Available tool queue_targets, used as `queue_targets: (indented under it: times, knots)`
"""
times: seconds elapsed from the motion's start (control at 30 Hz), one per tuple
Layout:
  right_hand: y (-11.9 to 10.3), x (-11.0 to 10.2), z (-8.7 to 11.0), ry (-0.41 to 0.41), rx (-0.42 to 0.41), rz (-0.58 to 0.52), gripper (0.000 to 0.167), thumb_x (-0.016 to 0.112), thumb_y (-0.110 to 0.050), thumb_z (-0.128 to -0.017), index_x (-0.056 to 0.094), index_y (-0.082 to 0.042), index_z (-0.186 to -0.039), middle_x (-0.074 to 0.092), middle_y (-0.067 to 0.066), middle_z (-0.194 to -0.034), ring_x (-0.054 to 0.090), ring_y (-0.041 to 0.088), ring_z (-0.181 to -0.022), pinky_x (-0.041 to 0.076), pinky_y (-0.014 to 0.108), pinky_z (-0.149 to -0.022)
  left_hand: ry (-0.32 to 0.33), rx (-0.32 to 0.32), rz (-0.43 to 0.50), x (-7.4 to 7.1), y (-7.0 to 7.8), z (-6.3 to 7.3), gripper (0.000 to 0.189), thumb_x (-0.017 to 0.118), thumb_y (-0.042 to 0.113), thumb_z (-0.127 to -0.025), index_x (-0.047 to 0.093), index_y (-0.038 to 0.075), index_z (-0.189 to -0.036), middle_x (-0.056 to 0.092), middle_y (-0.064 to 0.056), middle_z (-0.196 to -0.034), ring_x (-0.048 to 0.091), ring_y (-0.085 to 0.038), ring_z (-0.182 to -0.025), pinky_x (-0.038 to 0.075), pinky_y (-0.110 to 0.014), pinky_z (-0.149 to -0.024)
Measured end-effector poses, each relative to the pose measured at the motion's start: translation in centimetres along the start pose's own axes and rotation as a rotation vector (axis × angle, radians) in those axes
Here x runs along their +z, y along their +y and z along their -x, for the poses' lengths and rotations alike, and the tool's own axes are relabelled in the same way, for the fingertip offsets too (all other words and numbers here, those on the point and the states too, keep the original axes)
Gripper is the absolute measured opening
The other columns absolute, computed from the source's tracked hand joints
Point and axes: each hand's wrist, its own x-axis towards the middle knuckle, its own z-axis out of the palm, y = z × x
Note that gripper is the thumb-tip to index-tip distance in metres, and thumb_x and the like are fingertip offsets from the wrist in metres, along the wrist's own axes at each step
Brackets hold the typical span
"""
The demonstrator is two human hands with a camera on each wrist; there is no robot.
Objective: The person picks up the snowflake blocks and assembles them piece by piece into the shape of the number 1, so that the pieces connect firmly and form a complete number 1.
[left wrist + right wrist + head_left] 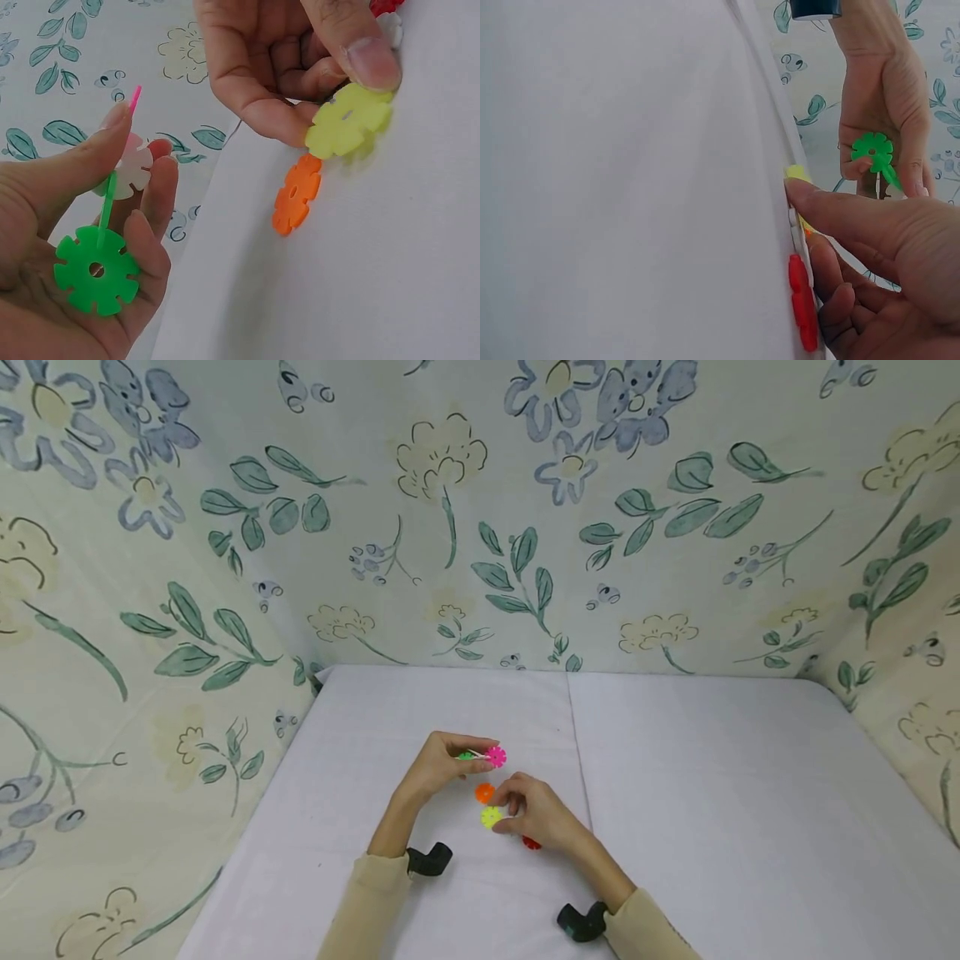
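Several joined discs [103,236] gripped by L hand [442,764], R hand [538,812] pinching yellow disc [491,817], lower ctr.; prob. assembling, next: align slots.

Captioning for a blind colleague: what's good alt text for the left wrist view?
A person's left grip holds green notched discs, a white disc and an edge-on pink disc; the right grip pinches a yellow disc. An orange disc lies nearby on white cloth.

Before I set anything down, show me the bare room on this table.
Widest: the white tabletop right of the crease and right forearm. Also bare: between the left forearm and the patterned cloth, and beyond the left grip. Crowded: around the right grip, yellow disc, orange disc and red disc.
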Motion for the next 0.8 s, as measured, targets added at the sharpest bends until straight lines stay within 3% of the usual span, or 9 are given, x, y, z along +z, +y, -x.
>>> queue_targets:
  times: [0.27, 0.33, 0.47, 0.6, 0.73, 0.8]
  knots:
    - [0.2, -0.1, -0.1, 0.026, 0.031, -0.078, 0.014, 0.08, -0.009, -0.09, 0.074, -0.01, -0.102, 0.07, 0.003, -0.088, 0.06, 0.011, -0.077, 0.052, 0.019, -0.069, -0.008, 0.013, 0.014, -0.1, -0.2, 0.0, 0.034, 0.082, 0.022, -0.09, 0.078, 0.013, -0.122, 0.076, -0.008, -0.125, 0.065, -0.024, -0.092, 0.05, -0.025, -0.065]
    - [0.4, -0.3, -0.1, 0.035, 0.023, -0.103, 0.012, 0.077, -0.011, -0.093, 0.075, -0.009, -0.105, 0.072, 0.005, -0.09, 0.061, 0.011, -0.077, 0.054, 0.02, -0.068, -0.012, 0.01, 0.021, -0.1, -0.2, 0.0, 0.034, 0.083, 0.021, -0.089, 0.078, 0.013, -0.122, 0.077, -0.01, -0.122, 0.067, -0.031, -0.092, 0.05, -0.026, -0.065]
    - [0.5, -1.2, 0.0, 0.082, 0.09, -0.204, 0.017, 0.073, -0.013, -0.097, 0.075, -0.008, -0.113, 0.072, 0.009, -0.097, 0.069, 0.016, -0.077, 0.058, 0.023, -0.069, -0.03, 0.006, 0.034, -0.1, -0.1, 0.0, 0.034, 0.081, 0.022, -0.09, 0.078, 0.011, -0.122, 0.078, -0.013, -0.119, 0.067, -0.046, -0.094, 0.051, -0.026, -0.065]
    - [0.4, -2.4, 0.0, 0.238, 0.155, -0.316, 0.021, 0.073, -0.011, -0.097, 0.075, -0.007, -0.118, 0.07, 0.013, -0.102, 0.076, 0.028, -0.084, 0.061, 0.025, -0.068, -0.03, 0.009, 0.032, -0.1, -0.1, -0.1, 0.033, 0.08, 0.022, -0.092, 0.077, 0.011, -0.123, 0.078, -0.013, -0.117, 0.068, -0.051, -0.095, 0.054, -0.03, -0.066]
    - [0.2, -3.2, 0.1, 0.438, 0.128, -0.367, 0.022, 0.075, -0.012, -0.095, 0.075, -0.006, -0.117, 0.072, 0.016, -0.108, 0.076, 0.037, -0.089, 0.061, 0.026, -0.063, -0.021, 0.007, 0.028, 0.1, 0.0, -0.1, 0.033, 0.081, 0.023, -0.091, 0.078, 0.012, -0.122, 0.08, -0.014, -0.11, 0.07, -0.049, -0.094, 0.056, -0.036, -0.069]
    - [0.1, -3.4, 0.1, 0.496, 0.109, -0.373, 0.023, 0.076, -0.013, -0.095, 0.075, -0.007, -0.116, 0.073, 0.014, -0.11, 0.077, 0.037, -0.089, 0.061, 0.026, -0.061, -0.025, 0.007, 0.026, 0.2, 0.1, -0.1, 0.032, 0.081, 0.024, -0.091, 0.078, 0.012, -0.121, 0.08, -0.015, -0.106, 0.07, -0.048, -0.095, 0.057, -0.036, -0.069]
